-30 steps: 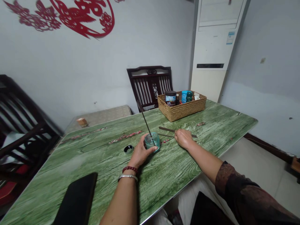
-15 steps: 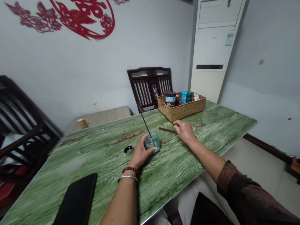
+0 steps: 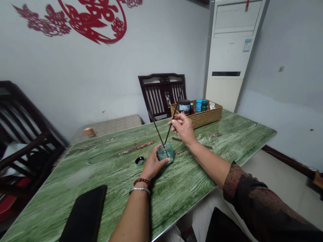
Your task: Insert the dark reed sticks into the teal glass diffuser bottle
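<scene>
My left hand (image 3: 156, 161) is wrapped round a small teal glass jar (image 3: 167, 153) standing on the green table. One thin dark stick (image 3: 157, 130) leans in the jar, tilted to the left. A second dark stick (image 3: 177, 104) is pinched between the thumb and fingers of my right hand (image 3: 183, 128). Its lower end is at the mouth of the jar; whether it is inside the rim I cannot tell. More dark sticks (image 3: 177, 139) lie on the table behind my right wrist. A black ring-shaped cap (image 3: 139, 161) rests left of the jar.
A woven basket (image 3: 208, 118) with jars and packets stands at the table's back right. A black phone-like slab (image 3: 84, 211) lies at the front left. Dark wooden chairs (image 3: 153, 79) stand behind and left of the green table (image 3: 113, 181).
My right hand has lifted a stick from the table and moved it up and left to the jar. My left hand still holds the jar.
</scene>
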A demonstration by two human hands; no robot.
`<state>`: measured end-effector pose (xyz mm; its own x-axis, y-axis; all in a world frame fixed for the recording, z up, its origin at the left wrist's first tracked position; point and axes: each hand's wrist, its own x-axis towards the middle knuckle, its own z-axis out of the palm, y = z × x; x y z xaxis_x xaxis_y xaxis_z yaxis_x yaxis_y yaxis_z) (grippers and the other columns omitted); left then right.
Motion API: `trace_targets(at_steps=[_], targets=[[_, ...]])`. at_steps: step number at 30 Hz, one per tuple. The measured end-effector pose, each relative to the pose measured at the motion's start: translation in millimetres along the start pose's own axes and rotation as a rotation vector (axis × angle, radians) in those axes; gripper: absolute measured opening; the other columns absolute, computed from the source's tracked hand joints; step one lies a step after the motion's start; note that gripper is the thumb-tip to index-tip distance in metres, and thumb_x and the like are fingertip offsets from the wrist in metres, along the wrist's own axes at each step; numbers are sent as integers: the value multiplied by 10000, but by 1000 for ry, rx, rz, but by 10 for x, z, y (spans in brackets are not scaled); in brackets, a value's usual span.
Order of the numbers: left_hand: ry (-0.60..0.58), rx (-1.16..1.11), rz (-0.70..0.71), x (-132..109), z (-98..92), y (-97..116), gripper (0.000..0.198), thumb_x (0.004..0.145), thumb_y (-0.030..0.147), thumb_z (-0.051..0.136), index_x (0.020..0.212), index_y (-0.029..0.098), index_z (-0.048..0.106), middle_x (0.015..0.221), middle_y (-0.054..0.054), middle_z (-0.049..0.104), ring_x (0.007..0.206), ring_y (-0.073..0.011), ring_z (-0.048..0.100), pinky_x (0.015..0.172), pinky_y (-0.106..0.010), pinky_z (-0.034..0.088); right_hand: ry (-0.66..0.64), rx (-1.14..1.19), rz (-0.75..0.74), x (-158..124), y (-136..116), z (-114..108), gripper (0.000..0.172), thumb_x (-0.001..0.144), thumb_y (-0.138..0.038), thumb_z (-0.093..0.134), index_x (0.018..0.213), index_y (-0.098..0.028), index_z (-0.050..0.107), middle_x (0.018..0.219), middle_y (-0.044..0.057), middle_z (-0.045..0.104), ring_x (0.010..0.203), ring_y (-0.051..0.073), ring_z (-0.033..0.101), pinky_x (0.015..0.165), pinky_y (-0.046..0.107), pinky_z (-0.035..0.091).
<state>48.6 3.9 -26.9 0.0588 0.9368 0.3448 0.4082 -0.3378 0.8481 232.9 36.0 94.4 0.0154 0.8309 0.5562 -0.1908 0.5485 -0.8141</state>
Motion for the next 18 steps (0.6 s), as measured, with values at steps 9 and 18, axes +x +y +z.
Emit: trace_targets(at_steps=[9,18], targets=[[-6,-20,5,-10,5,44,746,618,410,870,1284,202,604,1250,-127,746,1180,-350,707,1097,-522,511,-108,-205,34,-121,293,194,64,852,-256,666,876,-231,613,745,-37,697,757,152,716,650,236,555],[12,1,-9,-5,5,5,711,619,432,880,1247,219,624,1217,-128,747,1154,-356,718,1092,-578,514,-83,-612,-48,-111,327,-273,58,875,-236,669,859,-216,722,849,-8,758,802,165,689,848,286,529]])
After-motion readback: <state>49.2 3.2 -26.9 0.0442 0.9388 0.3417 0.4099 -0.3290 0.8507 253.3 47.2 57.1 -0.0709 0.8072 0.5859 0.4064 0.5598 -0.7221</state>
